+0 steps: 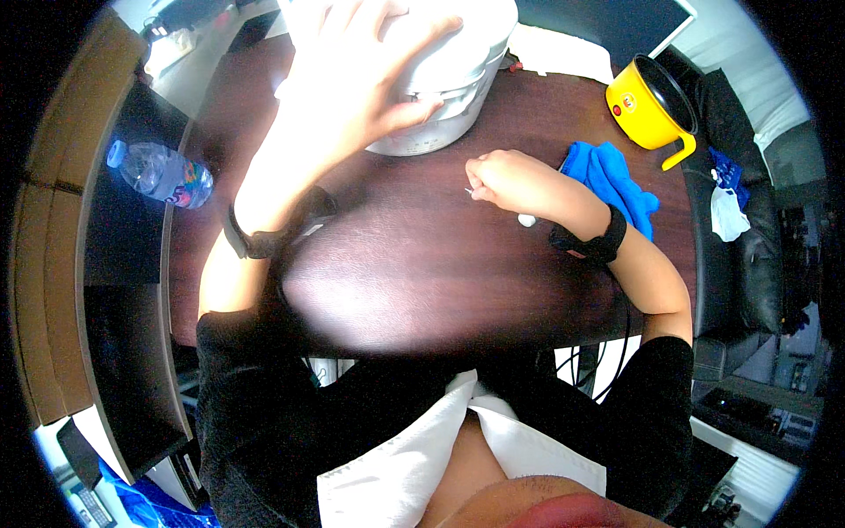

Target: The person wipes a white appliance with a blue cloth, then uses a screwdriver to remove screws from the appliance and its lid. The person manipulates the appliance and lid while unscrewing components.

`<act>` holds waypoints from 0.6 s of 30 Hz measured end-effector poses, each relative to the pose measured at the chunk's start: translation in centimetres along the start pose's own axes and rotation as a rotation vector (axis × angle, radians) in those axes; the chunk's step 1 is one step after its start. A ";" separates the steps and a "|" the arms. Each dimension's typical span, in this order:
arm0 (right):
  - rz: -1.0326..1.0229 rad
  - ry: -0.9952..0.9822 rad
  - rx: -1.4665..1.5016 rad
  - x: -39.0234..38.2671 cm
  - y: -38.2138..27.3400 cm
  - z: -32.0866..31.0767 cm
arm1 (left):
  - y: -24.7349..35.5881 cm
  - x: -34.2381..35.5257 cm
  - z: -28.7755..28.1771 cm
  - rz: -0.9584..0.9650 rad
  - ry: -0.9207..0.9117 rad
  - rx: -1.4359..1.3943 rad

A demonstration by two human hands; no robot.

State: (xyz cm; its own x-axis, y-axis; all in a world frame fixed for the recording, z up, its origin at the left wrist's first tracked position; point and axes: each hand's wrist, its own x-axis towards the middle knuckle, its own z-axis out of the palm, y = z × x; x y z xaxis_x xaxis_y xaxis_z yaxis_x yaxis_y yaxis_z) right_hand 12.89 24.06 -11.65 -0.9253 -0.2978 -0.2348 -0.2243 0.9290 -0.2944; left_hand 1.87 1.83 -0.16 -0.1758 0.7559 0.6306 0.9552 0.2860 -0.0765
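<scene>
At the far middle of the table stands a rounded white appliance (449, 110) with a lid, like a rice cooker; its far part is cut off by the picture's edge. My left hand (370, 75) reaches over it with fingers and thumb spread, resting against its lid and near side. Strong light washes out part of that hand. Right of the appliance, my right hand (500, 180) is closed in a pinch low over the table. A tiny whitish tip pokes out at its fingers, too small to name. Beside that wrist lies a small white piece (526, 220).
A blue cloth (607, 180) lies behind my right forearm. Farther right stands a yellow pot (647, 110) with a handle and dark inside. A clear bottle with a blue cap (163, 176) lies at the left. A dark screen (607, 22) stands at the back; a black sofa (748, 255) is at right.
</scene>
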 end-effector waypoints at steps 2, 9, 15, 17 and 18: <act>-0.018 0.044 -0.007 -0.1 -0.1 0.5 | -0.1 0.0 -0.2 0.004 0.002 0.010; -0.053 0.056 -0.112 0.3 -1.1 0.4 | -0.7 -0.2 0.3 0.056 0.027 0.019; -0.118 0.079 -0.071 0.9 -1.3 -0.9 | -0.7 -0.3 -0.2 0.053 0.001 0.025; -0.186 0.325 0.000 0.6 -2.4 -2.3 | -0.7 -0.3 -0.2 0.065 -0.007 0.042; -0.225 0.446 0.037 0.4 -3.2 -3.1 | -0.7 -0.3 -0.1 0.062 -0.002 0.027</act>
State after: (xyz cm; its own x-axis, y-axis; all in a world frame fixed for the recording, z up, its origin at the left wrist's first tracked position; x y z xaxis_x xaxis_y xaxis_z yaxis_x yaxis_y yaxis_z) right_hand 12.32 21.64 -7.96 -0.8977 -0.3594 0.2550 -0.4299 0.8417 -0.3268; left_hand 1.32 1.33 -0.23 -0.1174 0.7737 0.6226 0.9575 0.2546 -0.1357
